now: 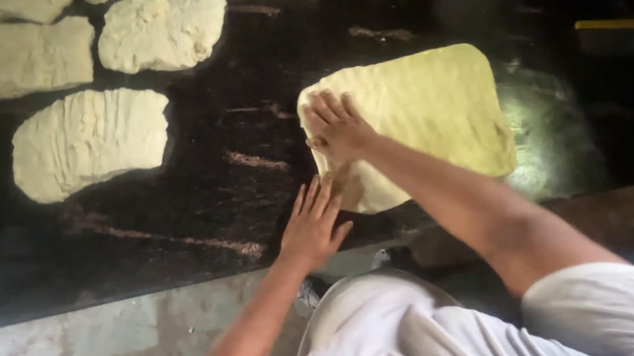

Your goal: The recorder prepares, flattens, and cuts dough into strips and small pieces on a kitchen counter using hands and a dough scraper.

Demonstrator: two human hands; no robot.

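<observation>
We press our right hand (337, 127) flat, fingers open, on the near-left edge of the stretched dough sheet (426, 111) on the dark table (244, 158), while our left hand (312, 226), open and holding nothing, braces flat just beside it.

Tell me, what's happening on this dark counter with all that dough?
A person in a pale shirt is working a flattened, yellowish, roughly square sheet of dough on a black glossy counter. The right hand presses flat on the sheet's left edge, fingers spread. The left hand rests palm-down on the counter just below the sheet, apart from it. Several thicker pale dough slabs lie in rows to the left, untouched.
</observation>
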